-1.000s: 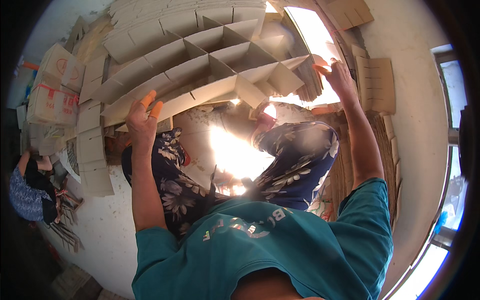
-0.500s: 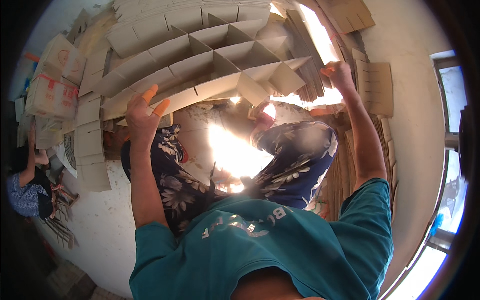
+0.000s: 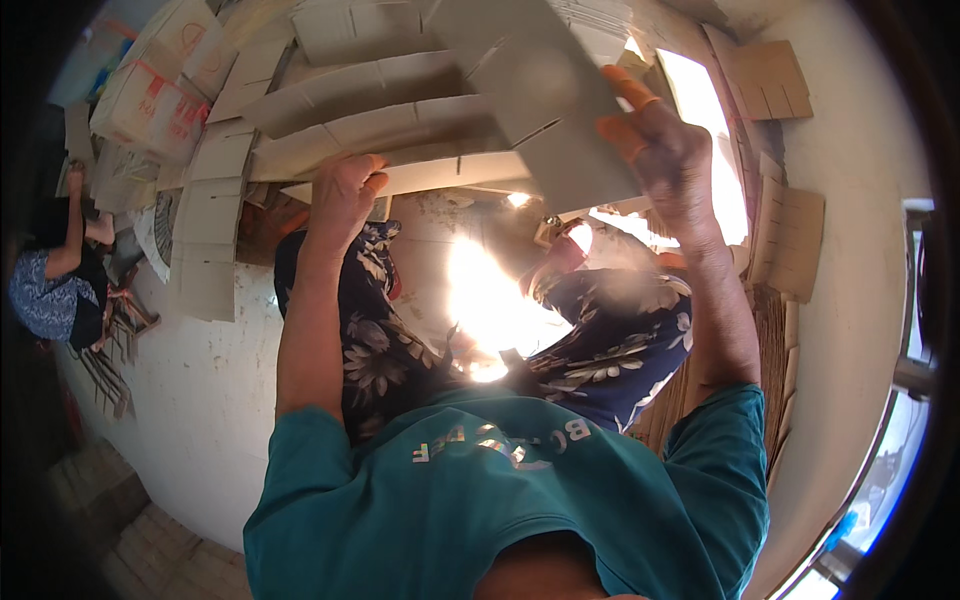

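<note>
Pale concrete floor (image 3: 200, 400), glaring sun patch (image 3: 490, 300), stacked cardboard boxes (image 3: 150, 95) at left, bright window (image 3: 890, 470) at right

At the far left of the frame a seated person (image 3: 50, 290) is bending over work. Cartons (image 3: 150, 90) are lying stacked at the upper left, and slotted cardboard sheets (image 3: 790, 240) are leaning against my right-hand wall.

Both hands grip a cardboard divider grid (image 3: 440, 110): left hand (image 3: 345, 190) at 11 o'clock; right hand (image 3: 670, 160) at 1.
</note>
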{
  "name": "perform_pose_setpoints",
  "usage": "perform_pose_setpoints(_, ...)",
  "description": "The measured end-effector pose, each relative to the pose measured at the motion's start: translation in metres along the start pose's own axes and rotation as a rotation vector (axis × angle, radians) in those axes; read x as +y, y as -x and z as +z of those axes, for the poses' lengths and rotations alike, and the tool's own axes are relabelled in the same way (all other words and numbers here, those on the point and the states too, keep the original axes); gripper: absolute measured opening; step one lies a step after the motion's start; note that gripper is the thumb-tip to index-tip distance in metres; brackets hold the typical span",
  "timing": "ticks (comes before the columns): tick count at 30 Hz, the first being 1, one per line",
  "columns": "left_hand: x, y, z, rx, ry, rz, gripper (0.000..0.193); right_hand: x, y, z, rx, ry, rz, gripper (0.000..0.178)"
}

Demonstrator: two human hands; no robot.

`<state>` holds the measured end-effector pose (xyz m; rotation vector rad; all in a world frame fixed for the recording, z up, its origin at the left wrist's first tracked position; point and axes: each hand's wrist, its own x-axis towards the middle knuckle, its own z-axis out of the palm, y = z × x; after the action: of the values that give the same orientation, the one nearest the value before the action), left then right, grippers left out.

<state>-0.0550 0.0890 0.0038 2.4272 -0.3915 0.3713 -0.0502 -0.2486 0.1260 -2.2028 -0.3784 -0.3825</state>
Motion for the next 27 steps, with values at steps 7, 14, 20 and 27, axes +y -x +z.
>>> perform_pose_setpoints(7,0.001,0.003,0.002,0.009,-0.057,0.010,0.021,-0.010,-0.004,0.046,-0.144,0.043,-0.111,0.035)
perform_pose_setpoints(14,0.004,0.000,0.002,0.003,-0.072,-0.018,0.021,-0.019,-0.010,0.056,-0.229,0.023,-0.135,0.016)
perform_pose_setpoints(20,0.002,-0.004,0.004,0.027,-0.060,0.004,0.020,-0.025,-0.020,0.066,-0.245,-0.003,-0.252,0.015)
perform_pose_setpoints(27,-0.004,-0.005,0.010,0.028,0.022,-0.037,0.019,-0.013,-0.014,0.070,-0.365,0.052,-0.152,0.038)
